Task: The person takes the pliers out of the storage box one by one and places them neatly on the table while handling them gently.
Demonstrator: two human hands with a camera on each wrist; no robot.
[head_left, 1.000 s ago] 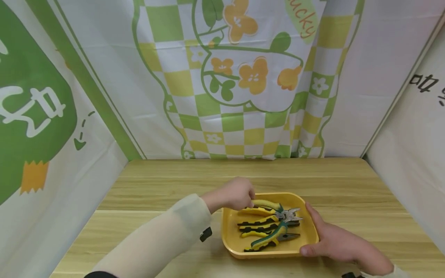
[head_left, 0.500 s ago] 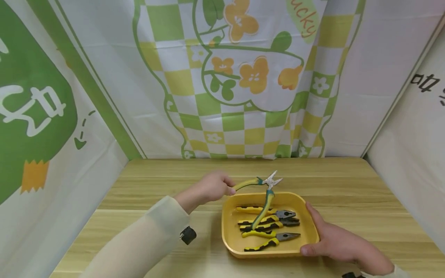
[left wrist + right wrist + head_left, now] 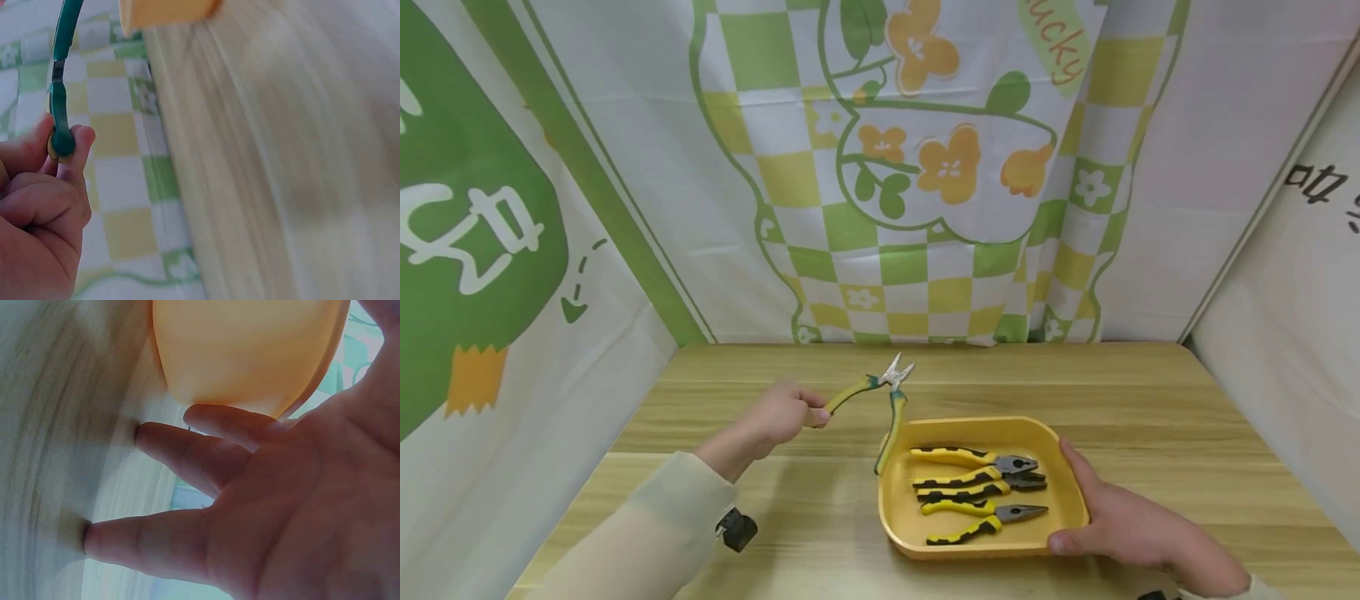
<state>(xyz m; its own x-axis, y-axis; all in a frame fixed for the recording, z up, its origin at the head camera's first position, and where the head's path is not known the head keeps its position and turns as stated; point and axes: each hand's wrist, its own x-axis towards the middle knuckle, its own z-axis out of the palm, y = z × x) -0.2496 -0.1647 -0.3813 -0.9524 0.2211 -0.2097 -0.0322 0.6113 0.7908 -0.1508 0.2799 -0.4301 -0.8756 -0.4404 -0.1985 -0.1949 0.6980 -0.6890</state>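
Observation:
My left hand (image 3: 775, 417) pinches the end of one handle of a pair of pliers (image 3: 852, 392) with yellow-and-green grips. Those pliers hang in the air with handles spread and jaws apart, the second handle beside the tray's left rim. In the left wrist view, thumb and fingertips of the left hand (image 3: 47, 206) pinch the green grip (image 3: 59, 119). A yellow plastic tray (image 3: 970, 550) holds several black-and-yellow pliers (image 3: 958, 481), one pair long-nosed (image 3: 1024, 511). My right hand (image 3: 1120, 521) rests against the tray's right side; straight fingers touch table and tray in the right wrist view (image 3: 300, 487).
The wooden table (image 3: 760, 517) runs back to a patterned cloth wall (image 3: 917, 275), with fabric walls at left (image 3: 602, 367) and right (image 3: 1285, 350). Bare wood stretches left of the tray and behind it.
My left hand has drawn the yellow-and-green pliers up out of the tray and carried them left. The right hand and the tray have stayed put.

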